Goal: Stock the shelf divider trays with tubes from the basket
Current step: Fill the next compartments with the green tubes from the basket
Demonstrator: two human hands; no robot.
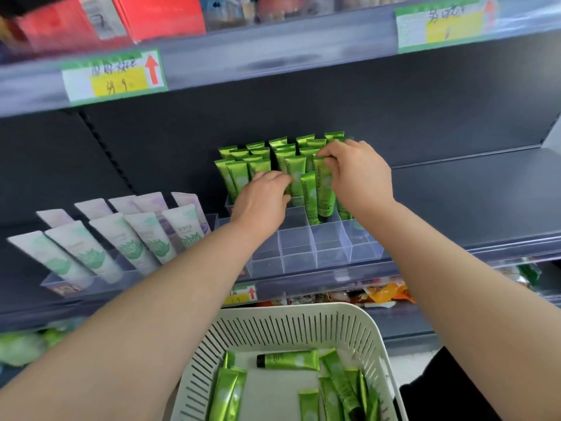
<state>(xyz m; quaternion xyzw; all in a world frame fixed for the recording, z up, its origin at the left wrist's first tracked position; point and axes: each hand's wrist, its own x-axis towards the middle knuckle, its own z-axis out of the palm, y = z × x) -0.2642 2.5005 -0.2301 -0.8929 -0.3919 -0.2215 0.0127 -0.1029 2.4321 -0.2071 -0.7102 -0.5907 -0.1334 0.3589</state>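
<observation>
View from the head camera. We see both bare arms reaching across a white slotted basket (291,309) to a grey shop shelf (461,196).

The right hand (359,174) is grasping: its thumb and fingertips pinch the crimped top of a green Chamomile tube (324,192). This tube stands upright, cap down, in a compartment of the clear divider tray (315,252), just right of a slightly lower tube of the same kind.

The left hand (261,200) lies palm down just left of that pair. Its fingers curl towards the standing green tubes (258,153) and are hidden behind the back of the hand. We cannot tell whether they hold one.

The standing green tubes fill the far compartments of the tray in close rows. The tray sits at the near edge of the shelf.

More green tubes (288,360) lie loose on the basket floor, near and below the hands; one shows a black cap.

To the left, well apart from the tray, white tubes (136,238) lean in a second clear holder. A yellow-and-green price label (117,79) is fixed to the shelf edge above; its writing is blurred.
</observation>
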